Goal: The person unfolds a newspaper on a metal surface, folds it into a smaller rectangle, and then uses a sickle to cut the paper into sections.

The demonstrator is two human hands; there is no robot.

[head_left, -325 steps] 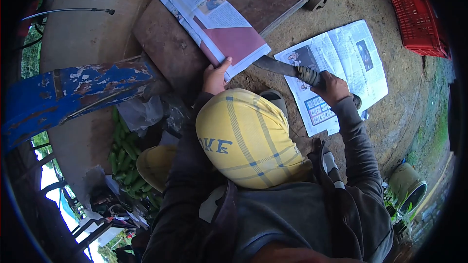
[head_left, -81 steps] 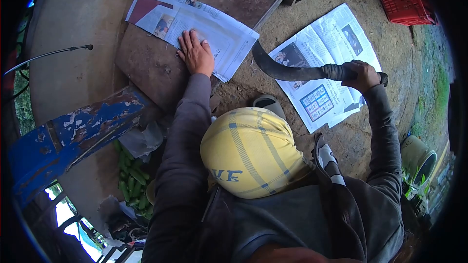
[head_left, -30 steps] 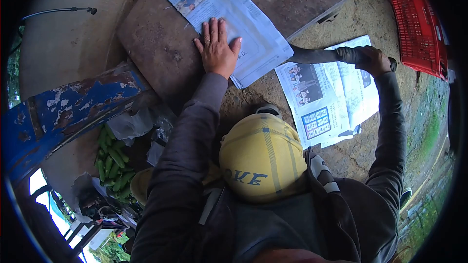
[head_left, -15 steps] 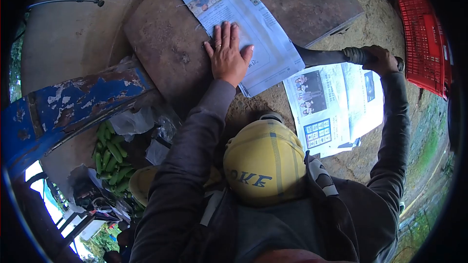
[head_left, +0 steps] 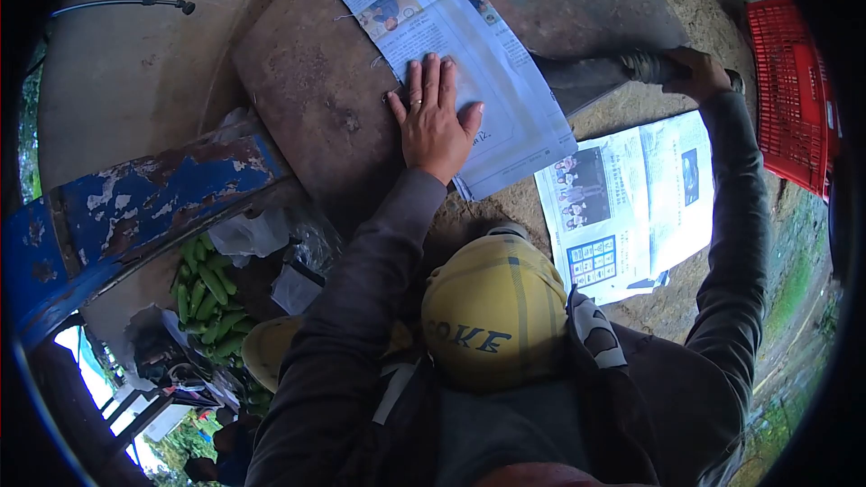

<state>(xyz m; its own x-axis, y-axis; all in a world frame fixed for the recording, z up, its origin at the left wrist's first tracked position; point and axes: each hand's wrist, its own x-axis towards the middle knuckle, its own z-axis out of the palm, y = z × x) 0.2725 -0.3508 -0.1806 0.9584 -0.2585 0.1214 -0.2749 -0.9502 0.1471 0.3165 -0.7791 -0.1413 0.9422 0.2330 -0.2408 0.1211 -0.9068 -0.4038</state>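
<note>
My left hand [head_left: 437, 131] lies flat with spread fingers on folded newspaper sheets [head_left: 492, 90], a ring on one finger. The sheets rest on a brown, worn flat board [head_left: 316, 81]. My right hand [head_left: 705, 77] is wrapped round the dark handle of what looks like a large knife [head_left: 582, 74]. Its dark blade reaches left to the right edge of the folded sheets, where the paper hides its tip. Below the blade, more open newspaper [head_left: 636, 194] lies on the ground.
A red plastic crate [head_left: 794, 90] stands at the far right. Left are a peeling blue beam [head_left: 162, 194], clear plastic bags [head_left: 257, 233] and a pile of green cucumber-like vegetables [head_left: 212, 293]. A thin hose or rod [head_left: 126, 4] juts in at upper left. My yellow-clad knee [head_left: 496, 307] is bent below the board.
My right hand and the knife have moved away from me, up along the right edge of the folded sheets. My left hand stays on the paper. The whole view has shifted slightly.
</note>
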